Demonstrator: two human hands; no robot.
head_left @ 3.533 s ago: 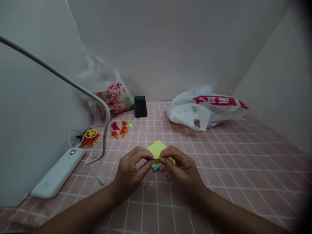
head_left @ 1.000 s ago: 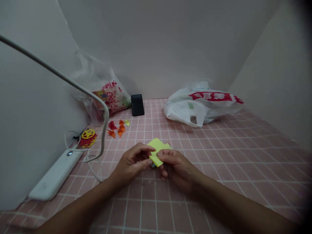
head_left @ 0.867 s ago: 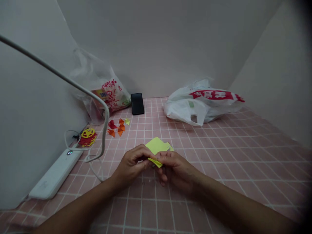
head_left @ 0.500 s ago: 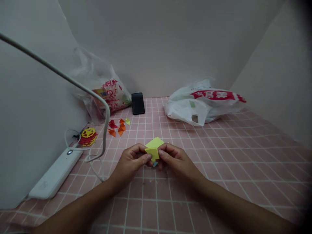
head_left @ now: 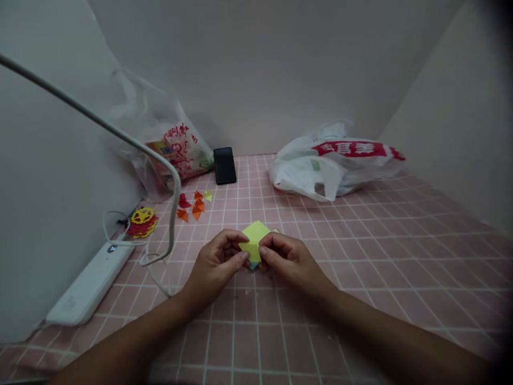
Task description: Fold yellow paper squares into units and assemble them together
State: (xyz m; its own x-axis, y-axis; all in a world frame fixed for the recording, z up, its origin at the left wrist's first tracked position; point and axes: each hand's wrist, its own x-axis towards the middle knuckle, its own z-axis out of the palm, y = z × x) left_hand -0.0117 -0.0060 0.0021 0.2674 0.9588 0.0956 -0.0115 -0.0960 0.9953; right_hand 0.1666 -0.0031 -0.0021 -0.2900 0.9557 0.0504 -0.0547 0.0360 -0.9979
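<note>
A yellow sheet of paper [head_left: 256, 232], partly folded, is held up between both hands over the middle of the table. My left hand [head_left: 218, 259] pinches its left side between thumb and fingers. On the other side, my right hand [head_left: 292, 259] grips the right edge near the fold, thumb in front. Just below the yellow paper a bit of blue [head_left: 254, 265] shows; most of it is hidden. Farther back on the left lie several small folded paper pieces [head_left: 197, 207] in orange, red and yellow.
A white power strip [head_left: 90, 283] with cables lies at left, beside yellow and red cut-outs [head_left: 142, 222]. A thick white cable [head_left: 160, 160] arches across the left. Behind are a phone [head_left: 225, 166] and two plastic bags, one left [head_left: 180, 152], one right [head_left: 308, 174].
The yellow paper's front flap now lies flatter against the rest, and the left fingers have shifted up along its edge. The whole view has moved slightly.
</note>
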